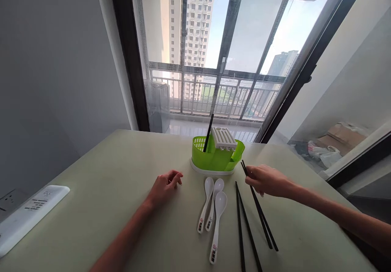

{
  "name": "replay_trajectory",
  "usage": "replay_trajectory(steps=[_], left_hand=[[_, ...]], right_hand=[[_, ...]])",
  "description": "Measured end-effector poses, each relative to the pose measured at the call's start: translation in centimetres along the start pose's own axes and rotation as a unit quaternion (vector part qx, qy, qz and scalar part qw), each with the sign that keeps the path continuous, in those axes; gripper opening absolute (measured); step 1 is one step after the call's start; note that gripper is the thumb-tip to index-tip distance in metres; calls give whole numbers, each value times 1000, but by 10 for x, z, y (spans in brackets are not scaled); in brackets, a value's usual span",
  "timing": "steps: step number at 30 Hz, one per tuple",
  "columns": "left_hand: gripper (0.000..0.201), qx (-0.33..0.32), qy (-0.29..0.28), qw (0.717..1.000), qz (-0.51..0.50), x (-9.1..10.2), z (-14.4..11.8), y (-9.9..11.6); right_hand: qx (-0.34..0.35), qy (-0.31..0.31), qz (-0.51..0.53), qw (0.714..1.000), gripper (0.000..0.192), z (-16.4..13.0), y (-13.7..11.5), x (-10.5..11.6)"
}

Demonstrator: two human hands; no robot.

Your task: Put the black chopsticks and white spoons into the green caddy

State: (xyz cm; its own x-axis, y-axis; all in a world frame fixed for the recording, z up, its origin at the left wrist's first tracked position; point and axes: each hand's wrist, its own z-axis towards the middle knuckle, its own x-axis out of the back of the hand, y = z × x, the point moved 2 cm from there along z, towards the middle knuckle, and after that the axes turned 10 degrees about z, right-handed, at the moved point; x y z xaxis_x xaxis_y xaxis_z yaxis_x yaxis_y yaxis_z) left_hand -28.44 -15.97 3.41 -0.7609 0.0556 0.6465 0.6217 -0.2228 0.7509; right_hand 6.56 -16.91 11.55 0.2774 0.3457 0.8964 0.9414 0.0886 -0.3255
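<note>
My right hand [262, 179] is closed around the upper part of a pair of black chopsticks [263, 219], whose lower ends point towards me. Left of them, a second black pair [244, 223] lies on the table. My left hand [167, 185] rests on the table with its fingers loosely curled and nothing visible in them. Between my hands lie three white spoons [218, 207], bowls pointing away from me. Behind the spoons stands a green utensil holder [210, 161] with a white slotted top [224, 137]. Black chopsticks [209, 132] stand tilted in its left basket.
The pale green table [122, 162] reaches to a glass door at the back. A white power strip [33, 215] lies along the left edge by the wall. Beyond the right side, a cardboard box [345, 137] and plastic bags sit on the floor.
</note>
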Motion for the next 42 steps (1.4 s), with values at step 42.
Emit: replay_trajectory(steps=[42], left_hand=[[52,-246,-109,949,166,-35,-40,41]], right_hand=[[333,272,-173,886,16,-57,-126,22]])
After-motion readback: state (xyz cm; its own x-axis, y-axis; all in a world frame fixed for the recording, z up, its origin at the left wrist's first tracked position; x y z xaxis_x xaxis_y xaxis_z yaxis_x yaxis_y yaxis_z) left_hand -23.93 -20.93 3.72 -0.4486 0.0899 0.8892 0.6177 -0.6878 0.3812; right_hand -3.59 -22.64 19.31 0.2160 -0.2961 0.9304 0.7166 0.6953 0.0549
